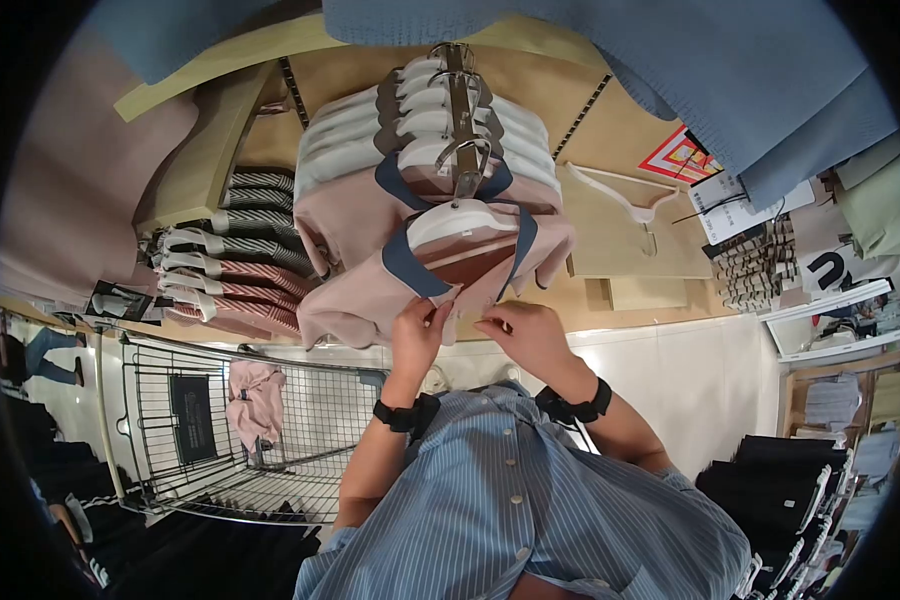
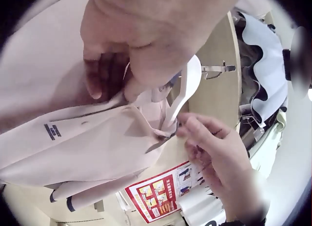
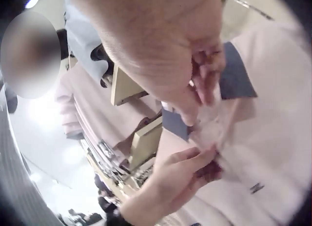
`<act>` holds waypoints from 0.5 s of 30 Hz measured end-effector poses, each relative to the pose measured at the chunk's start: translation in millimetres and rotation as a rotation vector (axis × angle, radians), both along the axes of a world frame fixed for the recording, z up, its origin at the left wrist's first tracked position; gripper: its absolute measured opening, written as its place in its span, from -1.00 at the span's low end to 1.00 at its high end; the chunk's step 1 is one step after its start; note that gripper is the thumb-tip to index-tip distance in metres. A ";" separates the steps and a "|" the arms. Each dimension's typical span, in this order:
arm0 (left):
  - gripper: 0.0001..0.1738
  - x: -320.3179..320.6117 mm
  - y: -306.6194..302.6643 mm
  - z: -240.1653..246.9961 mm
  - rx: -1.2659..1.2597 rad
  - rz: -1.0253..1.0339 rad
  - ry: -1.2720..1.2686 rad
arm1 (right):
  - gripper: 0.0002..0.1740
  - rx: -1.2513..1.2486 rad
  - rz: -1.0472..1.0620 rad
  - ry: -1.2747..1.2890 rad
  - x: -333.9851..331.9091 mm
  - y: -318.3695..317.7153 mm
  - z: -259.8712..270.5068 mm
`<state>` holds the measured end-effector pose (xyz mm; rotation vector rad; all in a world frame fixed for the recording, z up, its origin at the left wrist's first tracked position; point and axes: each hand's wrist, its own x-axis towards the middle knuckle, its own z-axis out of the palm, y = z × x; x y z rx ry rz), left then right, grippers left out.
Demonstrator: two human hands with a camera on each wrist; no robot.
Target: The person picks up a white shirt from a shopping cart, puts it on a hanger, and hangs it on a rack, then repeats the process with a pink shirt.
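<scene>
A pink polo shirt [image 1: 350, 308] with a navy collar [image 1: 410, 268] hangs at the front of a rail on a white hanger [image 1: 465, 222]. Its neck opening is spread apart. My left hand [image 1: 417, 338] pinches the placket edge below one collar point, thumb against fingers. Opposite it, my right hand [image 1: 532, 338] pinches the other front edge, fingertips right at the collar point, as the left wrist view also shows. Small dark print [image 2: 52, 132] marks the shirt's front. In the right wrist view, the left hand [image 3: 175, 182] lies just below the right one on the placket.
More pink and white shirts hang behind on the metal rail [image 1: 462, 120]. Striped shirts [image 1: 260, 250] hang to the left. A shopping cart [image 1: 315, 400] with a pink garment [image 1: 257, 400] stands at lower left. An unused white hanger [image 1: 625, 200] lies on the wooden shelf at right.
</scene>
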<state>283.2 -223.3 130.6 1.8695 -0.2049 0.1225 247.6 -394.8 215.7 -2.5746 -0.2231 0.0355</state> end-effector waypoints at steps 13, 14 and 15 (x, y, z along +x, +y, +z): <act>-0.86 -9.2 28.1 65.6 0.242 -0.009 -0.330 | -0.75 -0.241 0.309 -0.626 26.1 -28.3 -4.8; -0.83 -2.3 26.8 82.9 0.289 -0.041 -0.443 | -0.75 -0.222 0.315 -0.631 26.3 -28.1 -5.6; -0.81 3.8 25.6 92.1 0.336 -0.072 -0.553 | -0.75 -0.211 0.312 -0.643 25.9 -27.3 -5.9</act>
